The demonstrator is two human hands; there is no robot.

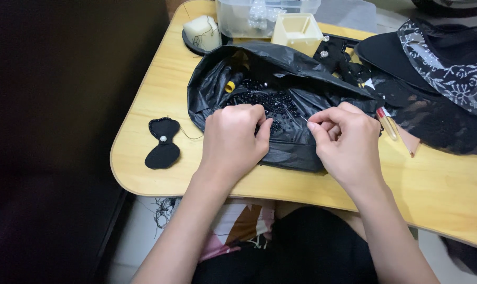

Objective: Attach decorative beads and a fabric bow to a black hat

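Note:
A crumpled black plastic bag lies open on the wooden table, with a heap of small black beads inside it. My left hand rests curled on the bag beside the beads, fingertips down among them. My right hand pinches a thin needle between thumb and forefinger, its tip pointing left toward the beads. A black fabric bow with a white pearl at its centre lies to the left, a dark thread trailing from it toward the bag.
At the table's back stand a clear plastic box, a pale yellow tray and a cream block on a dark dish. Black lace fabric covers the right side. A thin pen-like tool lies next to it.

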